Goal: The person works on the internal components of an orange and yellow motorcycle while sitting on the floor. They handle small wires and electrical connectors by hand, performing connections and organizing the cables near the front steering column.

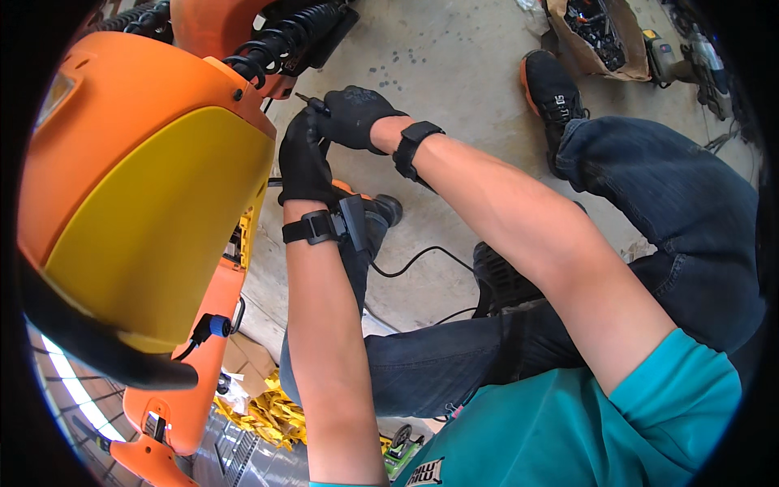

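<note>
Both my hands wear black gloves and meet just right of a large orange machine [122, 73] with a yellow panel [174, 219]. My right hand [355, 118] is closed, knuckles up, around a thin dark piece [303, 98] whose narrow tip points left toward the machine. Only that tip shows, so I cannot tell its kind. Directly below, my left hand [304, 162] touches the right one, its fingers bent and pressed together at the same spot. Whatever those fingers pinch is hidden. Above the hands, a black coil-spring shock absorber [292, 40] joins the machine.
A paper bag [637, 40] of small black parts stands at the upper right beside a power tool [667, 69]. My black shoe [552, 85] rests on the concrete floor [454, 105]. A black cable [406, 268] trails from my left wrist. Gold foil [272, 418] lies below the machine.
</note>
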Tool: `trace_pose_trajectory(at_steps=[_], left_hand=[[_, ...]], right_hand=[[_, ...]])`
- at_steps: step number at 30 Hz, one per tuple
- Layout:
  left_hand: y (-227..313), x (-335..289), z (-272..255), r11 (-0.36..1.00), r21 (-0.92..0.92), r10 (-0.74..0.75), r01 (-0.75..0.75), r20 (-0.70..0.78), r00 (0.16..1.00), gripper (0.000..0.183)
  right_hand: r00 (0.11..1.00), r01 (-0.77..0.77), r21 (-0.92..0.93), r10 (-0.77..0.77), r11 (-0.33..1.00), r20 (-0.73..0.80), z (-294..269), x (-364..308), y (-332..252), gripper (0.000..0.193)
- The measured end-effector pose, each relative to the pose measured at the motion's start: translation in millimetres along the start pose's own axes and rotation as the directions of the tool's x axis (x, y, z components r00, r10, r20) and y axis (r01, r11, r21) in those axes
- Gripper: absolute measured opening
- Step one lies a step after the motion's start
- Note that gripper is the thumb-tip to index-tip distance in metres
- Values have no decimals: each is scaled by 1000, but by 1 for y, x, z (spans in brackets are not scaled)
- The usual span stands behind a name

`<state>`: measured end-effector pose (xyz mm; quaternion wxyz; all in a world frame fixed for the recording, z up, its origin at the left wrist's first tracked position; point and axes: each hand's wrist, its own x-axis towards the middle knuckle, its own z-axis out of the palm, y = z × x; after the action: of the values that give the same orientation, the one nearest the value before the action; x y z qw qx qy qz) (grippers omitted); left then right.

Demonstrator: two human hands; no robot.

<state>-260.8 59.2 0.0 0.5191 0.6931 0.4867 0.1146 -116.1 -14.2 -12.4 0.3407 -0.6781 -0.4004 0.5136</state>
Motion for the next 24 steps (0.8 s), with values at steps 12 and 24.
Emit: trace_pose_trajectory(at_steps=[12, 24], left_hand=[[-18, 19, -7, 981, 29, 186, -192, 148, 971, 41], [-3, 18, -8, 920, 248, 275, -303, 142, 951, 23]], right_hand=[[994, 93, 22, -91, 995, -53, 6, 8, 2, 43], [999, 30, 141, -35, 990, 37, 4, 12, -4, 49]])
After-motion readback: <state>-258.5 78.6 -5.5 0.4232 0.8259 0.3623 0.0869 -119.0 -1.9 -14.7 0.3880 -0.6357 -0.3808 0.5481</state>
